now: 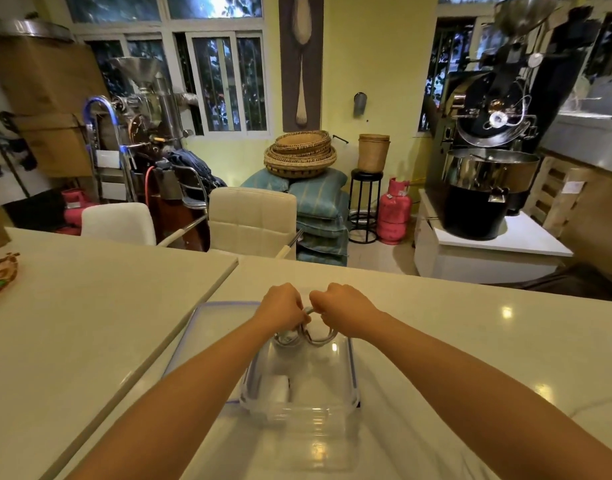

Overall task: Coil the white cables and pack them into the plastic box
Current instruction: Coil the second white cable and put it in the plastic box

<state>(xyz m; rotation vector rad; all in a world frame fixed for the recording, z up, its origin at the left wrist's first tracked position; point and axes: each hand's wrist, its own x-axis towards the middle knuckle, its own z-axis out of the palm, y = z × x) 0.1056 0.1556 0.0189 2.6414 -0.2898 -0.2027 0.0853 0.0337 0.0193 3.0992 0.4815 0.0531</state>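
Both hands work above the far end of the plastic box [353, 368], which sits on the pale counter [470, 341] toward its near edge, roughly midway along it. Left hand [283, 306]: fingers curled round a small bundle of white cable [318, 339], clamped on the loops where they gather. Right hand [346, 311]: also closed on the cable, pinching a strand that arcs between the two fists. One loop hangs below the hands, just over the box's far rim and not yet inside. Coil looks partly formed; judged stage is the last turns or the tie-off. How many turns there are cannot be told, since the fingers cover most of the bundle. A white block [276, 388] already lies in the box against its left wall; blurred, identity uncertain. The blue-edged lid [214, 327] lies flat on the counter, touching the box on the side toward the left edge and partly under it. Risks from here: if either grip loosens before the free end is tucked, the springy cable will likely open up and spill over the rim. A coil wound too wide may not drop between the walls beside the white block. Pushing down hard on the far end could tip or slide the light box, which rests unevenly on the lid.
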